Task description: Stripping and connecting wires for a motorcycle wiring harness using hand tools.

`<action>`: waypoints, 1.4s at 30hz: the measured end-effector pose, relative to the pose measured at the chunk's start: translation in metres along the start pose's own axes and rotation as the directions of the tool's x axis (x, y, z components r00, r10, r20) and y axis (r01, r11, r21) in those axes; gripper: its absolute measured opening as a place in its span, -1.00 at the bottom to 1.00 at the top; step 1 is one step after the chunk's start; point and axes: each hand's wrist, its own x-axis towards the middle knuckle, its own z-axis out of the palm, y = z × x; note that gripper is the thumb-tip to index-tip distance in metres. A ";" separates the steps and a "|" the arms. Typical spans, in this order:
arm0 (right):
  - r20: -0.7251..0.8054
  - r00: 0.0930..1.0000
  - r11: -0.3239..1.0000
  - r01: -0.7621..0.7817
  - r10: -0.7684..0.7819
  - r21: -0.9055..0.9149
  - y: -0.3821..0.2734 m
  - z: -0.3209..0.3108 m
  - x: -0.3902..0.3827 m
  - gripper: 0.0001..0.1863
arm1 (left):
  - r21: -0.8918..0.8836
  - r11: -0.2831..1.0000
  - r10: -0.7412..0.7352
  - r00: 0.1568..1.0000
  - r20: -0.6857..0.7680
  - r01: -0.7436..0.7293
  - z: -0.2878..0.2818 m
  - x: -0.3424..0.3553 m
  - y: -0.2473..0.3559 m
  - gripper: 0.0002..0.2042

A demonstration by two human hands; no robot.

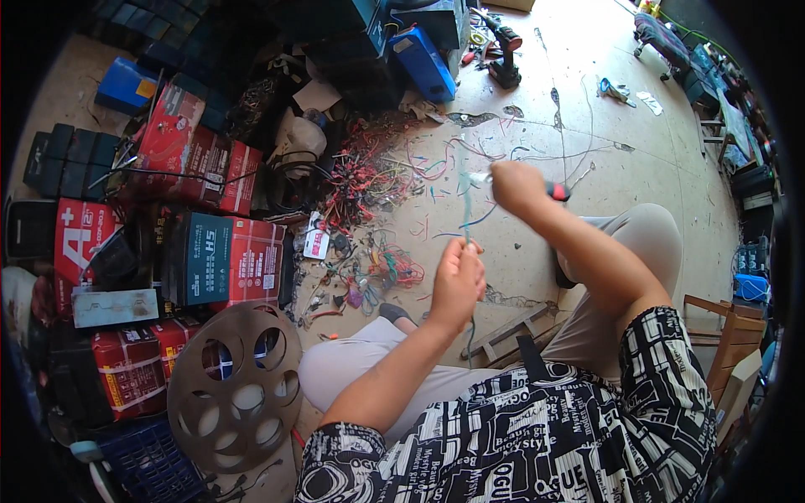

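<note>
My left hand is closed around a thin green wire. One end of the wire rises blurred above the fist, and the rest hangs below it toward my lap. My right hand sits farther off and to the right, wrapped round a tool with a red and black handle. The tool's pale tip is smeared by motion beside the upper wire, so its exact kind and whether it touches the wire are unclear. Below the hands, a short dark blue wire lies on the floor.
To the left, a tangled heap of coloured wires lies near stacked red battery boxes. A brown disc with round holes leans in front. A cordless drill stands at the back, pliers farther right. A wooden frame is near my legs.
</note>
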 end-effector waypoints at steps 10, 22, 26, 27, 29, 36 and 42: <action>0.292 0.923 0.469 -0.379 0.250 0.798 -0.007 -0.049 0.010 -0.59 | 0.032 0.995 0.094 0.994 0.054 -0.095 -0.007 -0.002 0.003 -0.87; 0.386 0.920 0.313 -0.348 -0.064 0.883 -0.039 -0.067 -0.012 -0.73 | 0.033 0.996 0.083 0.994 0.069 -0.086 0.003 0.001 0.005 -0.84; 0.430 0.894 0.355 -0.363 -0.128 0.861 -0.051 -0.065 -0.022 -0.67 | -0.001 0.993 0.120 0.992 0.030 -0.120 -0.008 0.011 0.012 -0.84; 0.336 0.932 0.467 -0.240 -0.134 0.851 -0.050 -0.058 -0.022 -0.65 | -0.041 0.991 0.130 0.991 -0.007 -0.130 -0.009 0.012 0.015 -0.85; 0.120 0.968 0.741 0.085 -0.219 0.667 -0.047 -0.059 -0.028 -0.72 | -0.076 0.988 0.127 0.991 -0.047 -0.131 -0.014 0.014 0.022 -0.86; -0.028 0.914 0.884 0.400 -0.405 0.244 -0.053 -0.049 -0.044 -0.86 | -0.071 0.989 0.126 0.991 -0.039 -0.128 -0.017 0.014 0.023 -0.86; 0.034 0.915 0.900 0.389 -0.403 0.195 -0.056 -0.049 -0.043 -0.84 | -0.045 0.996 0.079 0.997 -0.011 -0.080 -0.012 0.013 0.017 -0.85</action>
